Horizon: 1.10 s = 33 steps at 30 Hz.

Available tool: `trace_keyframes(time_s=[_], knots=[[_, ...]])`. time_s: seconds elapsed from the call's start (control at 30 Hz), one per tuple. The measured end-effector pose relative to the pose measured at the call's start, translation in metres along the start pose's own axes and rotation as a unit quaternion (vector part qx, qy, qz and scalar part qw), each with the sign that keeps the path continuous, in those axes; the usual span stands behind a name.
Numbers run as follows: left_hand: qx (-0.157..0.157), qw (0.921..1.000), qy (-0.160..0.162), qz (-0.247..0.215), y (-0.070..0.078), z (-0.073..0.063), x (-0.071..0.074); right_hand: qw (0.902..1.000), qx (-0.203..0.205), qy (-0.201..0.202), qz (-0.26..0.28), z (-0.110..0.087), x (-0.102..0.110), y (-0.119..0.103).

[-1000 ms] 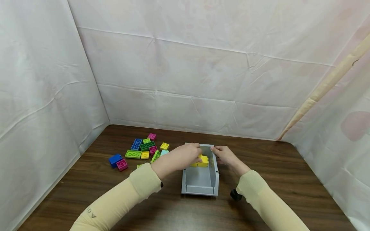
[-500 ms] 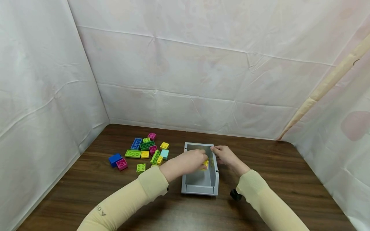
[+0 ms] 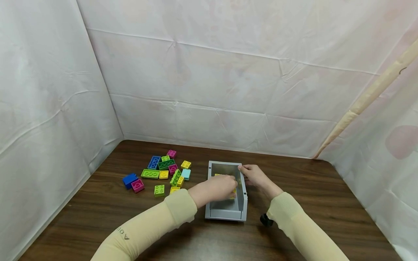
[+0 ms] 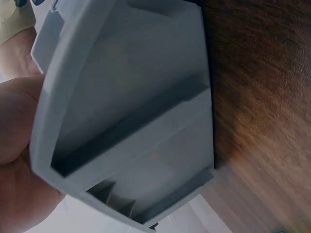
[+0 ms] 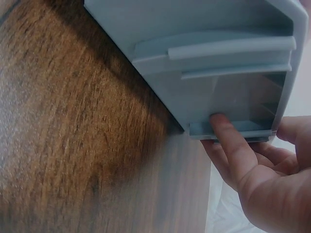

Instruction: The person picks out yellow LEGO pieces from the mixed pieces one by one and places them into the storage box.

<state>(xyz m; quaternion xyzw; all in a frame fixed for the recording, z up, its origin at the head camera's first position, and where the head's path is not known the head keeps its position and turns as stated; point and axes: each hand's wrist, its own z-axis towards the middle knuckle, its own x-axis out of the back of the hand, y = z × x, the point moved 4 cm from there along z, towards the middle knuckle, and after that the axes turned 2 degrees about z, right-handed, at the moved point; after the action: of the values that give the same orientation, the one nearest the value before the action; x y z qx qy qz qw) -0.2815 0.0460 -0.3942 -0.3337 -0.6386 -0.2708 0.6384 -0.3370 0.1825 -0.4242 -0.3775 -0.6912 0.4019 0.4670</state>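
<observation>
A grey open-topped storage bin [image 3: 226, 215] stands on the table. My left hand [image 3: 217, 187] reaches over its left wall and grips a yellow toy brick [image 3: 234, 191] low inside; the fingers largely cover that brick. More yellow [image 3: 217, 174] shows behind the knuckles. At the bin's far right corner, my right hand [image 3: 256, 178] holds the wall, thumb at the rim. The right wrist view shows a finger [image 5: 228, 133] of that hand against the ribbed outer side. In the left wrist view, the bin's outer wall [image 4: 141, 116] hides the brick and the left fingertips.
Several loose toy bricks lie left of the bin, among them a blue brick [image 3: 130, 181], a magenta brick [image 3: 138, 185], a lime brick [image 3: 159, 190] and a pale blue brick [image 3: 185, 174]. Brown wooden table [image 3: 310, 203]; white curtain [image 3: 196, 72] surrounds its back and sides.
My left hand has moved right and nearer inside the bin, bringing the yellow brick with it. The right hand and the bin have stayed in place.
</observation>
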Motion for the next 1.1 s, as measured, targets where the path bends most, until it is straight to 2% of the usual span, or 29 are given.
trace_keyframes(time_s=[0.33,0.87,1.1], knots=[[-0.013,0.9996,0.022,0.014,0.003,0.007,-0.007,0.9999,-0.013,0.009,-0.004,0.0,0.0,0.001],[0.009,0.9991,0.004,0.042,0.004,0.018,-0.016,0.9999,-0.009,0.005,-0.003,-0.001,0.0,0.0],[0.019,0.9992,0.002,0.035,0.006,0.021,-0.018,0.9999,-0.008,0.006,0.006,0.001,0.0,0.002]])
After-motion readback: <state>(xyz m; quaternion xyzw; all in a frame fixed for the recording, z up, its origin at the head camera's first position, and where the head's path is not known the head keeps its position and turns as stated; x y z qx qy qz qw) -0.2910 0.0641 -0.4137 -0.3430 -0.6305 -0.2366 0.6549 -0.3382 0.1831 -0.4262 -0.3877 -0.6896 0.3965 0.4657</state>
